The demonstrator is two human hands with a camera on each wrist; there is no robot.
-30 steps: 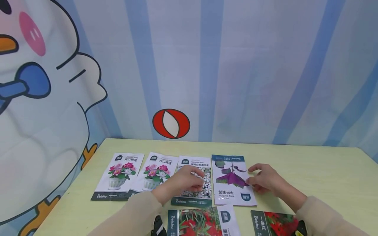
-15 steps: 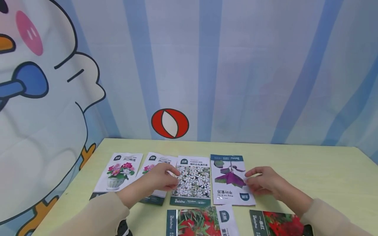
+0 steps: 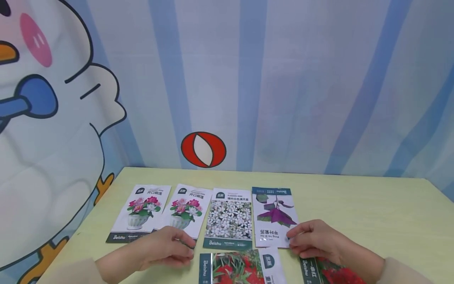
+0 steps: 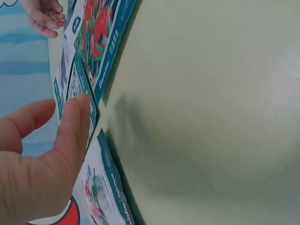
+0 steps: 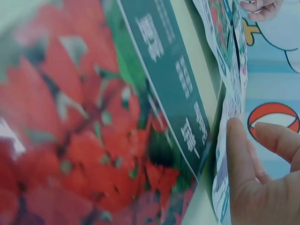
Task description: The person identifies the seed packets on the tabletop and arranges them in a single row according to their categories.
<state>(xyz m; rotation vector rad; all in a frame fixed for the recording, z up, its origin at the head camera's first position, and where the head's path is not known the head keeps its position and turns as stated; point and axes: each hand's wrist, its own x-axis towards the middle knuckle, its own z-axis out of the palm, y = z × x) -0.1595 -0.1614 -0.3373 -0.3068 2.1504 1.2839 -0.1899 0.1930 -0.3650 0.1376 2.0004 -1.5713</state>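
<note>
Seed packets lie flat on the table. Along the back row are two packets with pink flowers in a pot (image 3: pixel 143 209) (image 3: pixel 188 211), one with white blossoms (image 3: pixel 229 217) and an upside-down one with purple leaves (image 3: pixel 274 217). My left hand (image 3: pixel 161 250) hovers at the lower edge of the second potted-flower packet, its fingers loosely bent around nothing. By the lower right corner of the purple-leaf packet is my right hand (image 3: pixel 319 242), fingers relaxed. Beneath that hand lies a red-flower packet (image 5: pixel 84 117), partly covered by it in the head view.
Another red-flower packet (image 3: pixel 237 268) lies sideways in front of the white-blossom one. The pale yellow table (image 3: pixel 372 205) ends at a striped blue cloth backdrop (image 3: pixel 294 86) with cartoon figures printed on it.
My left hand has moved left and nearer to me, off the white-blossom packet. The right hand has drawn back from the purple-leaf packet's side to its lower corner.
</note>
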